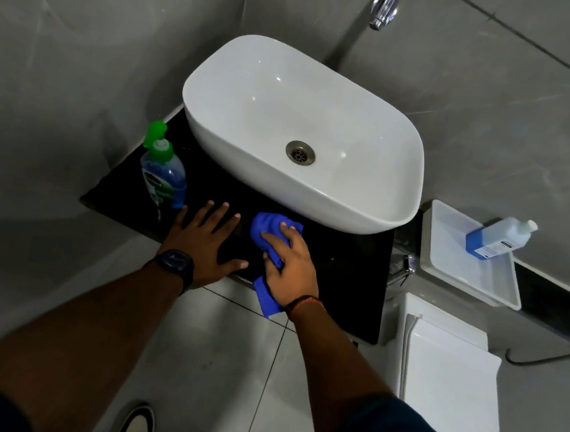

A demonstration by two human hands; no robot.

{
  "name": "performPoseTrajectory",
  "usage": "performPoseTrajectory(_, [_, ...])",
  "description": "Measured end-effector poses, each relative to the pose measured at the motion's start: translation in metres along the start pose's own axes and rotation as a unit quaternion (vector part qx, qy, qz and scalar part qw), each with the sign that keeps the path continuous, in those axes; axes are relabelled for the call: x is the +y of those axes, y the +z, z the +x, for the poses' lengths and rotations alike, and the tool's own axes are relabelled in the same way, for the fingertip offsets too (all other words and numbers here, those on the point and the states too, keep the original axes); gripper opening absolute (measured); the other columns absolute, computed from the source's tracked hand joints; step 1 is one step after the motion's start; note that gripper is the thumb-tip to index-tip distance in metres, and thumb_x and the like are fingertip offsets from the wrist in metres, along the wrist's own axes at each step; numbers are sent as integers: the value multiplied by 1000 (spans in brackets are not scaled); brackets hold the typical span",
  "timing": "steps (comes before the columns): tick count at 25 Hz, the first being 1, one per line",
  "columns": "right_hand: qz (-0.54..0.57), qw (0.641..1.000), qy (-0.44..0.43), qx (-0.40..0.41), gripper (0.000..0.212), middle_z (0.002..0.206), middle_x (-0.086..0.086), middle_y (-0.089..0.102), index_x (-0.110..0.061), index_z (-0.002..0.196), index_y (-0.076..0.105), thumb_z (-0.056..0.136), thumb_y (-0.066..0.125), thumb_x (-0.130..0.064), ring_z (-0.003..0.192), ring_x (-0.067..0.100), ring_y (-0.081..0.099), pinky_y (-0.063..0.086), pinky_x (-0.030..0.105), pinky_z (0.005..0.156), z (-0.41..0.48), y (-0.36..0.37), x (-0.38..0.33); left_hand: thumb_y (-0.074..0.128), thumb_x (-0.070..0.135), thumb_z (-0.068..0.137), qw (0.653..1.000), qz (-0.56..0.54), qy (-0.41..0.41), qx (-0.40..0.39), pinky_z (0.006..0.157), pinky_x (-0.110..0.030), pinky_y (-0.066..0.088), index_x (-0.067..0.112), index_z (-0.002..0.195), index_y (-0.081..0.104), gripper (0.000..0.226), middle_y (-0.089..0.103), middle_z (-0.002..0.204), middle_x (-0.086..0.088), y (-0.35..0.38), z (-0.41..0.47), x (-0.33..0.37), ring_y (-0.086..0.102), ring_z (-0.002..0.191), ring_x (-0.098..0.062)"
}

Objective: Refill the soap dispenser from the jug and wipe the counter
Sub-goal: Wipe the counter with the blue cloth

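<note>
Right hand (pixel 292 262) is clutching blue cloth (pixel 269 230), pressing it on black counter (pixel 347 278) just before white basin (pixel 304 132). Left hand (pixel 206 240) is lying flat, fingers spread, gripping nothing, beside the cloth. Dispenser (pixel 162 172) is standing at counter's left end. Jug (pixel 498 237) is lying tilted in white tray (pixel 443 262), right.

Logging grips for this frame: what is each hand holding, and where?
Right hand clutches the blue cloth around its bunched middle; left hand lies flat on the counter, holding nothing.

Labels on both bottles illegible.
</note>
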State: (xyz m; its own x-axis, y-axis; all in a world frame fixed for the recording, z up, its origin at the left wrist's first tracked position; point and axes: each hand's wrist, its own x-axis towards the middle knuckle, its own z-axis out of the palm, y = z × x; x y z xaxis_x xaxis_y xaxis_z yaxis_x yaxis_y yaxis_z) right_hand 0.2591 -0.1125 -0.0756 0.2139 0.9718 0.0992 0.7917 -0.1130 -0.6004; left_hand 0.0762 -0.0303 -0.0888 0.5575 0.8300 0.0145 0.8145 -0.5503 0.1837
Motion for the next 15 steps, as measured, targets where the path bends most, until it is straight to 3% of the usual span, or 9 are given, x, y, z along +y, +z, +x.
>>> performPoseTrajectory(3, [-14,1000,-20,4,40,143,9,45,-23,121,63,82,60,-16,135,24,35,27,31,112,-20,-18,24,27,84,65,1000,3,-7,15,112,-57,9,26,145,26,99,21,156,-5,-3,1,9,13,143,-28])
performPoseTrajectory(6, [-19,993,83,76,39,146,7,40,-26,122,61,84,61,-17,136,23,34,28,32,112,-34,-34,47,24,88,64,1000,22,-1,-17,114,-55,4,24,147,17,106,12,157,-9,-5,6,14,4,144,-32])
performPoseTrajectory(11, [-63,954,246,161,43,151,10,30,-26,129,55,87,59,-20,140,25,27,24,30,110,-29,-36,50,13,91,60,999,31,11,-35,113,-57,1,27,147,8,109,5,158,-6,-5,10,14,-2,144,-32])
performPoseTrajectory(15, [-61,970,201,124,45,150,12,31,-22,130,55,86,59,-17,140,28,25,21,31,113,-13,-22,28,16,90,61,998,30,15,-44,112,-58,0,28,147,6,107,4,158,-7,-3,12,15,-3,144,-33])
